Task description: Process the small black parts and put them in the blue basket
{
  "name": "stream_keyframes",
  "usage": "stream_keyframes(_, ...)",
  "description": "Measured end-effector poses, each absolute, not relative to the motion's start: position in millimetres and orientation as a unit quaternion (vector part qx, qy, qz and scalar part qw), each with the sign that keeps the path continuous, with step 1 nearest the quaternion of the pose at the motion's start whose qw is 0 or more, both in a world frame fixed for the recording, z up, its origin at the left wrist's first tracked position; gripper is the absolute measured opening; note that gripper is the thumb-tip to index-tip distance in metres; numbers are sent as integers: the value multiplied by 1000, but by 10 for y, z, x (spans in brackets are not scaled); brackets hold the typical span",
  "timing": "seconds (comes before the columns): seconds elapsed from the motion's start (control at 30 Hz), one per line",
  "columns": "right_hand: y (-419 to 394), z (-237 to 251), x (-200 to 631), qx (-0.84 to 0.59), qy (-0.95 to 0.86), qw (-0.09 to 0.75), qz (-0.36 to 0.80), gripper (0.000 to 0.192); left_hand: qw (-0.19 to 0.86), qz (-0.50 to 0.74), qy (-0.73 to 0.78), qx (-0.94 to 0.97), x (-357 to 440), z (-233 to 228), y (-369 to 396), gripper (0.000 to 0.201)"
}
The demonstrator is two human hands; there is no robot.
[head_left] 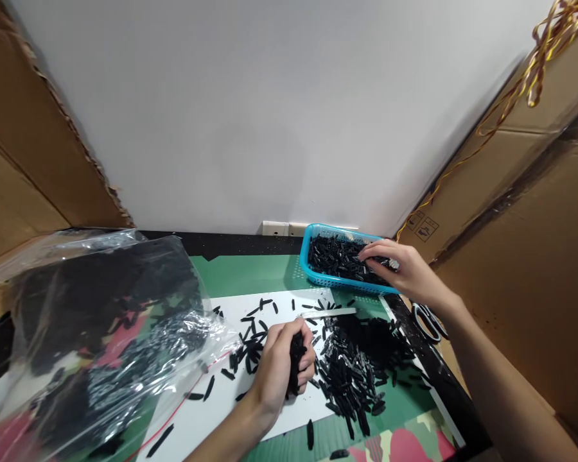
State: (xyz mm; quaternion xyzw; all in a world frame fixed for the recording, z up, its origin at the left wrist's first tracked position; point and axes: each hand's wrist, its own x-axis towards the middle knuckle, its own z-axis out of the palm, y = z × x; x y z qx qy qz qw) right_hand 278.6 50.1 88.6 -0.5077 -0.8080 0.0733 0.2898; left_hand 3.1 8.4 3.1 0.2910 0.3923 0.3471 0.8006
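Note:
My left hand [284, 366] is closed around a bunch of small black fuzzy strips [296, 362], above a white sheet [187, 427]. A thin white stick [334, 312] extends right from near its thumb; whether the hand grips it I cannot tell. My right hand [397, 266] reaches over a blue plastic basket [304, 260] holding many black strips [334, 256]. Its thumb and fingertips come together in a pinch at the strips, and anything between them is hidden. Beside my left hand lies a heap of loose black strips [354, 375], some glossy, some matte.
A large clear plastic bag [139, 359] with black strips inside covers the table's left side. Scissors [428, 322] lie by the right edge. Cardboard [525, 256] stands on both sides, with yellow-brown cord [537, 77] at upper right. Wall sockets [275, 228] sit behind the table.

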Motion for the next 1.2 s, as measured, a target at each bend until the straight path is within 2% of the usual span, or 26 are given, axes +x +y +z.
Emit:
stream_keyframes(0.07,381,827,2448,-419,-834,333,134,14,802,348,388,290,39,46,78,47)
stream_keyframes(0.23,203,545,1921,-319,-854,320,257,11,783,348,435,278,62,12,74,48)
stream_keyframes(0.4,74,288,1814,-332,-835,351,262,11,763,347,481,256,77,-34,36,48)
stream_keyframes(0.57,-6,180,1857,-364,-770,429,301,17,796,325,443,254,66,5,47,44)
stream_keyframes(0.73,16,31,1886,-407,-684,505,334,13,832,327,375,243,64,58,89,41)
stream_keyframes(1.03,36,-10,1807,-410,-666,518,345,8,833,350,353,244,61,84,90,37)
stream_keyframes(1.2,31,1,1835,-402,-668,501,376,22,825,346,379,237,68,65,127,38)
